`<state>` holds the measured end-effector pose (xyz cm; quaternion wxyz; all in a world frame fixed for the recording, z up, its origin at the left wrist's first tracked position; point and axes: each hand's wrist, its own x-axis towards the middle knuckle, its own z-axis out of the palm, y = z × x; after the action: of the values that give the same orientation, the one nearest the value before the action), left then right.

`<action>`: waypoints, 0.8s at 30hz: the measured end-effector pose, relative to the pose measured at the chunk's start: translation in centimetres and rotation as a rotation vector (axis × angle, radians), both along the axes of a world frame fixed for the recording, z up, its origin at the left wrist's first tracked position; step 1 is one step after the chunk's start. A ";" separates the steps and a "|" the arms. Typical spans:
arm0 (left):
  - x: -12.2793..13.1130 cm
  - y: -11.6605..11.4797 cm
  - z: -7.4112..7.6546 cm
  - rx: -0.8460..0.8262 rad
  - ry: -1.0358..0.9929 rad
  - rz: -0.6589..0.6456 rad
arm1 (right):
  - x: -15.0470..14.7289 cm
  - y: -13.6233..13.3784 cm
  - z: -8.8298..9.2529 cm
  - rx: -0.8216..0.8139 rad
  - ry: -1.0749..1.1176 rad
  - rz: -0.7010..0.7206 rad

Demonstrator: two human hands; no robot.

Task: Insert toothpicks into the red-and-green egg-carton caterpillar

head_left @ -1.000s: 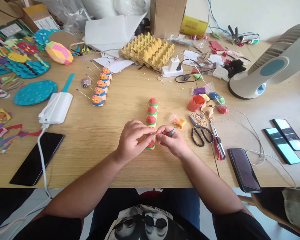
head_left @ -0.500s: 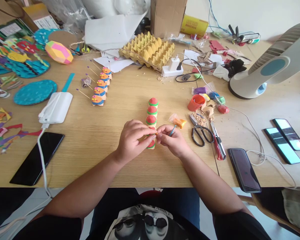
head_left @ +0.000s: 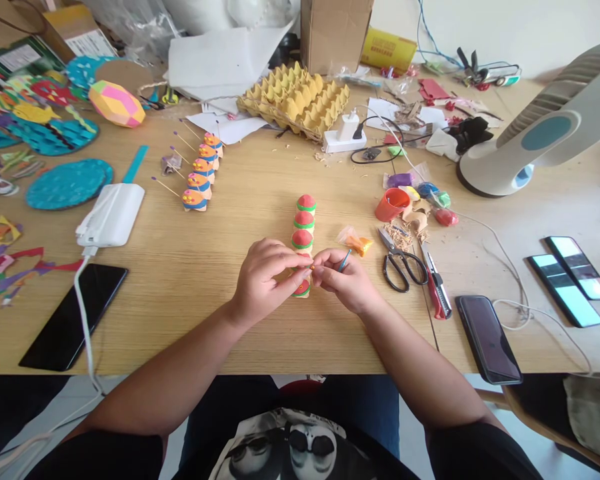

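My left hand [head_left: 266,277] and my right hand [head_left: 347,280] meet fingertip to fingertip over a row of egg-carton cups [head_left: 303,238]. The cups are coated red on top with a green band below, and my fingers partly cover the nearer ones. Pinched at the fingertips is a tiny orange piece [head_left: 313,267], mostly hidden. A thin blue stick [head_left: 345,260] pokes up between the fingers of my right hand. Just beyond that hand lies a clear bag with orange clay [head_left: 363,247].
Scissors [head_left: 404,261], a red utility knife [head_left: 436,283] and a red cup [head_left: 392,205] are on the right. Beyond them stands a white fan [head_left: 540,133]. A finished-looking orange-and-blue carton row [head_left: 200,173] with protruding sticks is at left, near a power bank [head_left: 113,213]. Phones [head_left: 487,339] lie near the edge.
Both hands stay in almost the same place, with only slight finger motion. The view has shifted very slightly; the things on the table have not moved.
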<state>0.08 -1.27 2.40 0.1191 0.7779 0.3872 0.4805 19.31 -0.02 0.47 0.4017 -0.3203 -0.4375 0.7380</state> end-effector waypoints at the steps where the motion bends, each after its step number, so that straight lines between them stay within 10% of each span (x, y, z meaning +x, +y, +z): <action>1: 0.0 0.0 0.0 -0.012 -0.008 0.002 | 0.0 0.0 0.0 0.003 -0.001 -0.001; 24: -1.0 0.6 0.5 -0.117 -0.058 0.067 | -0.2 0.1 0.5 -0.020 -0.063 -0.043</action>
<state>-0.94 -0.63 2.92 0.1596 0.7419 0.4367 0.4831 19.10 0.10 1.00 0.4002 -0.3567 -0.4355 0.7231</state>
